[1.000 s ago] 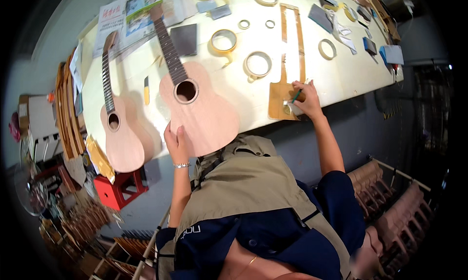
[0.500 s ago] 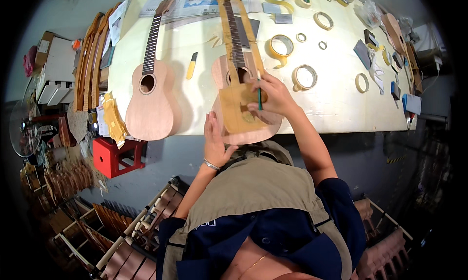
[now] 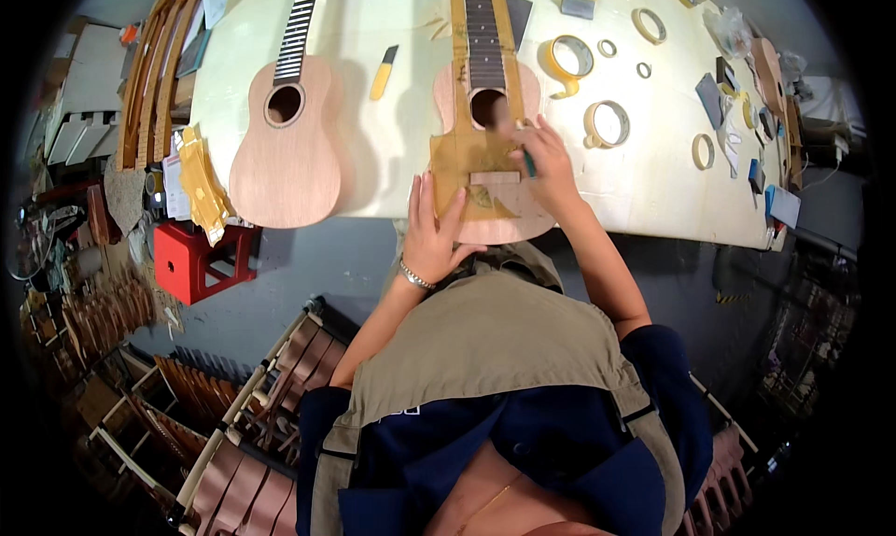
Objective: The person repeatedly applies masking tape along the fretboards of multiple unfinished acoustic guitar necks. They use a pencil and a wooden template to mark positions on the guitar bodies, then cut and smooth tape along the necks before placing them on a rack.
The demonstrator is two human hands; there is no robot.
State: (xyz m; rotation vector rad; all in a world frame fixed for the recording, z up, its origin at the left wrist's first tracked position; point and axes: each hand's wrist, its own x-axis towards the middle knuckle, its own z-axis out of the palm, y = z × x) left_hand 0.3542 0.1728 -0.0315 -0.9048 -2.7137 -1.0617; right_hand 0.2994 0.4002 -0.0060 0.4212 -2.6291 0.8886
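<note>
In front of me lies a small unfinished wooden ukulele [image 3: 499, 232] with a dark fretboard. A yellow-brown, see-through template [image 3: 452, 162] covers part of its top, with two long arms running beside the fretboard. A narrow wooden bridge piece [image 3: 495, 177] shows in the template's slot. My left hand [image 3: 431, 242] rests with fingers spread on the template's lower left and the body's edge. My right hand [image 3: 551, 172] is closed around a thin green pencil [image 3: 529, 163] over the right side of the body; its fingertips are partly blurred.
A second bare ukulele [image 3: 287, 167] lies to the left, with a yellow cutter knife [image 3: 382, 77] between the two. Tape rolls [image 3: 609, 125] and sanding blocks lie on the right of the table. A red stool [image 3: 201, 260] stands below the table's left edge.
The view has shifted, so the table sits higher in the picture. My left hand has moved onto the template. The right hand has moved off the template's middle, uncovering the bridge piece.
</note>
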